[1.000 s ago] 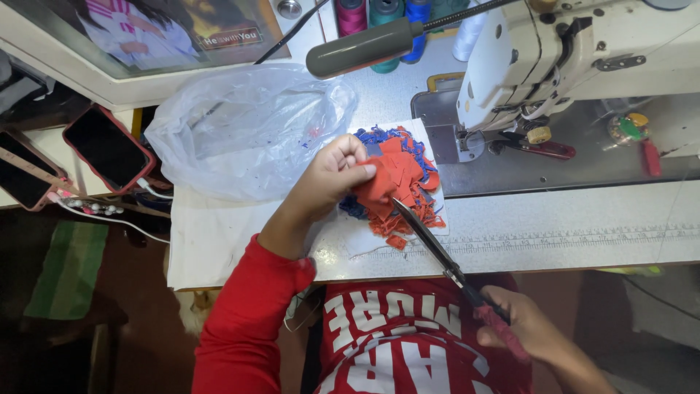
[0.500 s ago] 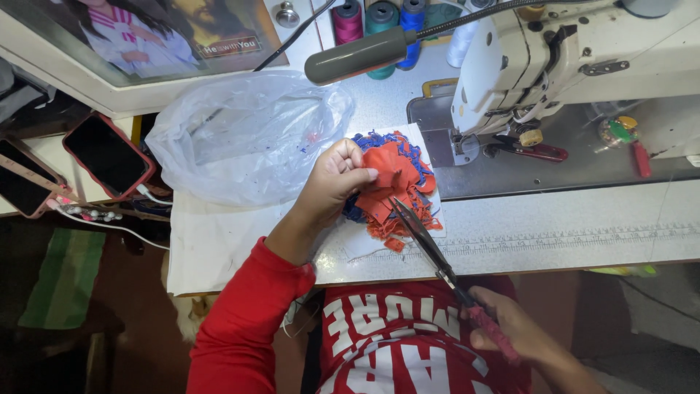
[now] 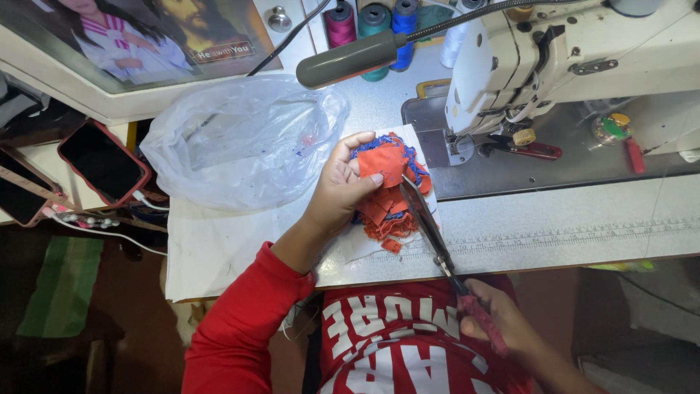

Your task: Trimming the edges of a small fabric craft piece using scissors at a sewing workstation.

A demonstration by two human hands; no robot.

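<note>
Two hands at work. Left hand (image 3: 343, 191) curled over a stack of orange fabric pieces (image 3: 385, 195), thumb and fingers pinching the top piece at its left edge. Blue scraps (image 3: 417, 166) poke out from under the stack at 12–1 o'clock. Right hand (image 3: 503, 328) sits low, at 5 o'clock from the stack, closed around the dark red handles of scissors (image 3: 430, 233). Blades run up to 11 o'clock, slightly parted, tips at the stack's right edge, touching the orange cloth.

Stack lies on a white cloth sheet (image 3: 219, 248) draped over the front left of the table. Clear plastic bag (image 3: 240, 142) at 9–10 o'clock from the stack, crumpled, just beside the left hand. White sewing machine (image 3: 554, 58) at 1–2 o'clock, its grey metal bed (image 3: 510, 175) directly right of the stack. Grey lamp head (image 3: 350, 60) on a flexible arm hangs at 12 o'clock. Thread spools (image 3: 372, 18), magenta, teal and blue, stand behind it. Red-handled snips (image 3: 532, 149) lie on the bed; a small red tool (image 3: 633, 153) sits farther right.

Table top (image 3: 569, 233) is pale laminate with a ruler scale along the front edge. Two phones in pink cases (image 3: 102, 160) on a side surface at 9 o'clock, cables below. Framed picture (image 3: 138, 36) at 11 o'clock. Green cloth (image 3: 62, 284) on the dim floor, lower left.
</note>
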